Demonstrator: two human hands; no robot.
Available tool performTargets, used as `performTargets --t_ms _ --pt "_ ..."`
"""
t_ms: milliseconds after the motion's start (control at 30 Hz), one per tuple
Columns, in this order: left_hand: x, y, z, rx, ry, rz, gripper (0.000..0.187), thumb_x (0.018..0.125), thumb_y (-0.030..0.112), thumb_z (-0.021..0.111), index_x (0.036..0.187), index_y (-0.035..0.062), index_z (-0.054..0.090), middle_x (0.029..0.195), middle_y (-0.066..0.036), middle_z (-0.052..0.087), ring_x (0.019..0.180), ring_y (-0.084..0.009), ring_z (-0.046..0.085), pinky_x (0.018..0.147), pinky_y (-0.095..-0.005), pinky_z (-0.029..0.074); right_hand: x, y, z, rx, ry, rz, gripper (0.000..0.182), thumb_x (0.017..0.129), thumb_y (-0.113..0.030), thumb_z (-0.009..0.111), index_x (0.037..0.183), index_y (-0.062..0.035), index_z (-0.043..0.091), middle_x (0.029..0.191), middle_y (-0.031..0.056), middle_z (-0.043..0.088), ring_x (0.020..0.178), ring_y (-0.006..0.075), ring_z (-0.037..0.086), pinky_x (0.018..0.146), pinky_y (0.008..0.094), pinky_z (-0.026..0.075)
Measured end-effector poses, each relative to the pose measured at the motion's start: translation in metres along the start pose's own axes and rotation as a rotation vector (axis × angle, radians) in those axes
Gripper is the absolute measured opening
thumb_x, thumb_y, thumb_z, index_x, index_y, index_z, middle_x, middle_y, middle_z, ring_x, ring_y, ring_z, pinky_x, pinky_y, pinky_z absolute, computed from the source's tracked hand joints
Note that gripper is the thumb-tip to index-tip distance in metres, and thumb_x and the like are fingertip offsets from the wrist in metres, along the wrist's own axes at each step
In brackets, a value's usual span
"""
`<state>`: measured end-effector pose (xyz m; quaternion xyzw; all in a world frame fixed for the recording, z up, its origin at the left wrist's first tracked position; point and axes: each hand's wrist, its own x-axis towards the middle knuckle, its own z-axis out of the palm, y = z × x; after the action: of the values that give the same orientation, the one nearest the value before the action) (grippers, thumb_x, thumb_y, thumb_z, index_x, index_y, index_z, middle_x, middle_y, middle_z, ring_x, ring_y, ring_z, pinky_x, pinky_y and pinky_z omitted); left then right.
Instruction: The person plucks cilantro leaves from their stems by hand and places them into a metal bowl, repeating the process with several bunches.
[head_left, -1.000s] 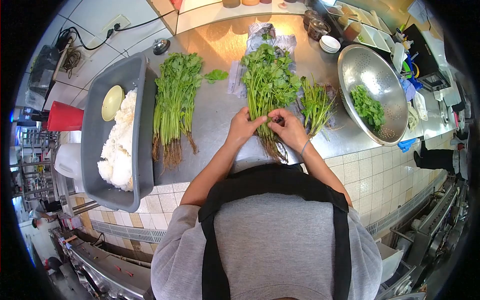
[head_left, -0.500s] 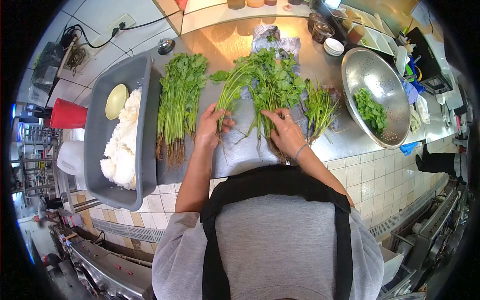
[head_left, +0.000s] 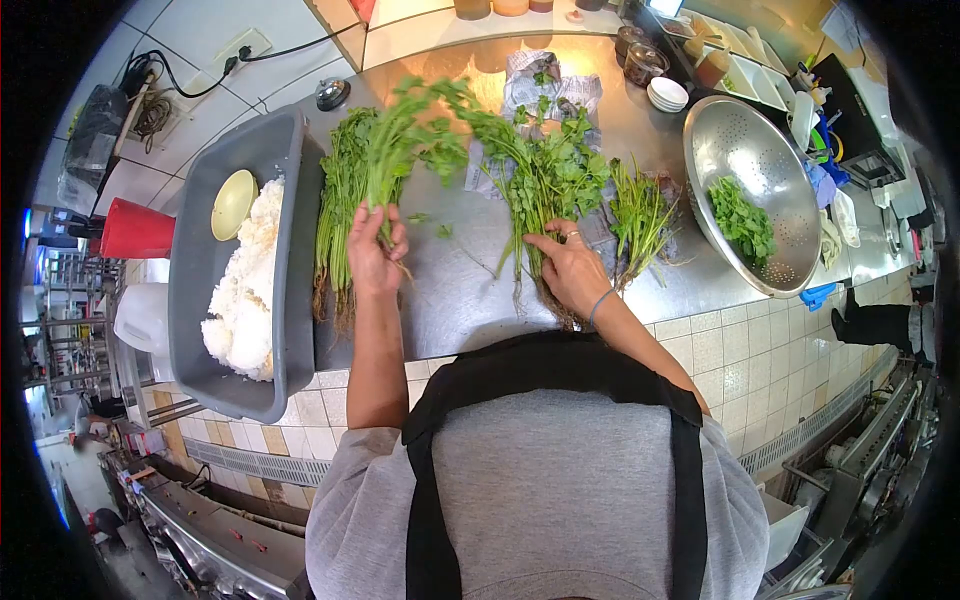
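My left hand (head_left: pixel 378 248) is closed round a few leafy herb stalks (head_left: pixel 392 165), their leafy tops blurred and bending to the right. It is over the edge of a long pile of stalks with roots (head_left: pixel 340 190) beside the grey tub. My right hand (head_left: pixel 572 268) grips the lower stems of the middle herb bunch (head_left: pixel 550 170), whose leaves rest partly on a printed cloth or paper (head_left: pixel 522 75). Right of that hand lies a smaller rooted herb bunch (head_left: pixel 642 215). Loose leaf scraps (head_left: pixel 444 231) dot the metal tabletop (head_left: pixel 450 300) between my hands.
A grey tub (head_left: pixel 290 330) of white rice (head_left: pixel 245 310) with a yellow bowl (head_left: pixel 234 204) stands at left. To the right, a steel colander (head_left: pixel 795 190) holds picked greens (head_left: pixel 741 222). Small white bowls (head_left: pixel 667 94) and condiment trays (head_left: pixel 750 65) sit behind it. Someone's dark-clad leg (head_left: pixel 870 325) shows far right.
My left hand has moved left and slightly away from me, drawing its stalks from the middle bunch toward the left pile. My right hand has stayed almost still on the middle bunch.
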<state>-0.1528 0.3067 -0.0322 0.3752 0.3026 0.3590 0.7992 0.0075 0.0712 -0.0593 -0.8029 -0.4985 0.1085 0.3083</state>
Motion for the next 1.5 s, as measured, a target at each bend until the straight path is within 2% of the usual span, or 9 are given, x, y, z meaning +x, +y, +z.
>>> performTargets --t_ms 267,467,567,800,1067,1167,1233,1400,1500 --pt "0.006 -0.005 -0.051 0.278 0.352 0.14 0.025 0.095 0.009 0.046 0.119 0.0021 0.044 0.079 -0.005 0.053 0.057 -0.0105 0.046 0.041 -0.0237 0.035 0.003 -0.003 -0.001 -0.029 -0.023 0.053 0.035 0.082 -0.012 0.059 0.116 -0.0148 0.059 0.123 0.0168 0.045 0.083 0.0373 0.062 0.077 0.0455 0.051" --pt "-0.001 -0.002 -0.06 0.438 0.326 0.155 0.023 0.096 0.012 0.046 0.118 0.004 0.047 0.078 -0.003 0.053 0.057 -0.0082 0.046 0.042 -0.0234 0.036 0.005 -0.016 -0.002 -0.134 -0.007 0.085 0.039 0.08 -0.027 0.068 0.116 -0.0141 0.056 0.122 0.0157 0.046 0.094 0.0375 0.06 0.078 0.0467 0.05" --pt "-0.011 0.008 -0.046 0.266 0.142 0.423 0.018 0.097 0.013 0.047 0.113 0.0054 0.049 0.077 -0.001 0.053 0.057 -0.0077 0.045 0.042 -0.022 0.035 0.005 -0.014 0.001 -0.145 -0.005 0.081 0.041 0.079 -0.027 0.069 0.116 -0.0135 0.055 0.121 0.0153 0.046 0.098 0.0374 0.058 0.079 0.0463 0.05" --pt "-0.001 0.001 -0.057 0.471 0.345 0.111 0.02 0.096 0.012 0.046 0.115 0.0032 0.045 0.076 -0.002 0.052 0.054 -0.0078 0.045 0.041 -0.0222 0.035 0.007 -0.009 -0.001 -0.064 -0.004 0.1 0.04 0.08 -0.024 0.069 0.116 -0.0121 0.055 0.121 0.0161 0.046 0.098 0.0383 0.058 0.081 0.0454 0.05" --pt "0.005 -0.008 -0.074 0.418 0.4 0.343 0.017 0.097 0.011 0.044 0.111 0.0019 0.047 0.075 -0.002 0.052 0.052 -0.0059 0.044 0.037 -0.0211 0.034 0.004 0.002 -0.005 0.028 0.133 0.101 0.039 0.081 -0.02 0.065 0.116 -0.0079 0.052 0.112 0.0218 0.052 0.087 0.0407 0.061 0.075 0.0468 0.051" --pt "0.008 -0.011 -0.089 0.682 0.338 0.242 0.021 0.095 0.013 0.048 0.112 0.0008 0.05 0.079 -0.008 0.057 0.057 -0.0149 0.051 0.046 -0.0287 0.044 0.002 0.008 -0.003 -0.016 0.07 0.22 0.043 0.082 -0.02 0.066 0.12 -0.0079 0.051 0.101 0.0223 0.06 0.087 0.0406 0.062 0.076 0.0458 0.051" --pt "0.002 -0.013 -0.077 1.715 0.387 0.743 0.033 0.088 0.014 0.057 0.117 -0.0001 0.051 0.096 -0.017 0.059 0.08 -0.029 0.056 0.071 -0.0405 0.048 0.002 0.005 -0.007 -0.045 0.043 0.226 0.046 0.081 -0.023 0.065 0.12 -0.006 0.049 0.099 0.0246 0.061 0.084 0.0416 0.062 0.075 0.0469 0.051" --pt "-0.028 -0.002 -0.003 1.799 0.368 0.877 0.045 0.076 0.013 0.066 0.118 0.0003 0.053 0.12 -0.021 0.049 0.106 -0.0387 0.045 0.091 -0.0459 0.039 0.004 -0.002 -0.008 -0.15 -0.022 0.245 0.053 0.08 -0.029 0.066 0.123 -0.0033 0.047 0.096 0.0261 0.062 0.082 0.0423 0.063 0.074 0.0478 0.051" --pt "-0.034 -0.034 0.023 1.571 -0.107 0.875 0.037 0.073 0.014 0.07 0.105 0.0012 0.059 0.116 -0.02 0.051 0.104 -0.0372 0.047 0.09 -0.046 0.04 0.011 0.004 -0.002 -0.149 -0.025 0.229 0.053 0.079 -0.026 0.066 0.124 -0.0029 0.047 0.096 0.0261 0.063 0.084 0.0408 0.063 0.075 0.0465 0.051"
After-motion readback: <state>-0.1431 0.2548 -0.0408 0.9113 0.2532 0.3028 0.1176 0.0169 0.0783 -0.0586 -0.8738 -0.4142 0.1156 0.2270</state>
